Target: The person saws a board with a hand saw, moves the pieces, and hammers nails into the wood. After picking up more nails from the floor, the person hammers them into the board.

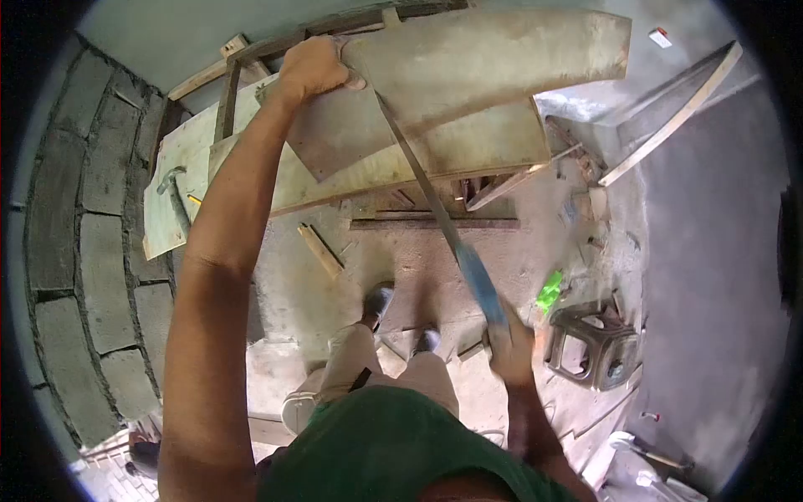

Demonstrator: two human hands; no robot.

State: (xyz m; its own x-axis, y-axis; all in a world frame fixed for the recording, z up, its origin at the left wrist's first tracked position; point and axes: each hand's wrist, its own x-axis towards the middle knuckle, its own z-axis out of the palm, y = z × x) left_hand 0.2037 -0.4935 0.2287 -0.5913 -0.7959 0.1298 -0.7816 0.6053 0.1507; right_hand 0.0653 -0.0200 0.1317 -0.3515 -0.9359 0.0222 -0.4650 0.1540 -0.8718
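Note:
My right hand (510,347), low and right of centre, is closed round the handle end of a long handsaw (431,197). The saw's blade slants up and left to the edge of a plywood sheet (502,50), its far end near my left hand. At the upper left my left hand (319,69) grips the sheet, its thumb over the edge beside the blade. Under the sheet lie more boards (477,142) on a wooden frame (226,105).
A hammer (177,201) rests on the left board. Wood offcuts (320,249) lie on the floor. At the right are a plastic stool (592,345), a green item (549,291) and a leaning wooden strip (677,117). A block wall (104,234) stands left.

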